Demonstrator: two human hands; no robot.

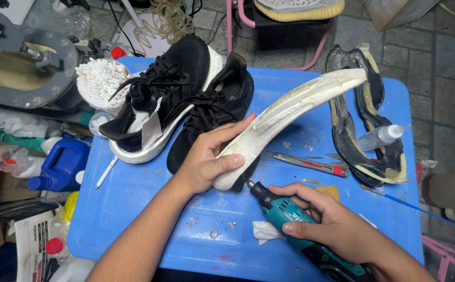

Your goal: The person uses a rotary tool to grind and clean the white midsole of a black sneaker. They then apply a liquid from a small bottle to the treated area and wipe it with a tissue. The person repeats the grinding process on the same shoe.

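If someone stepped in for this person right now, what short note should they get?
Left hand: grips the heel end of a detached white midsole, which is tilted up over the blue table.
Right hand: holds a teal rotary tool, its tip close to the midsole's heel.
Nearby: two black sneakers, a black outsole, a glue bottle, a utility knife.
Done: sole separated. Left: cannot tell.
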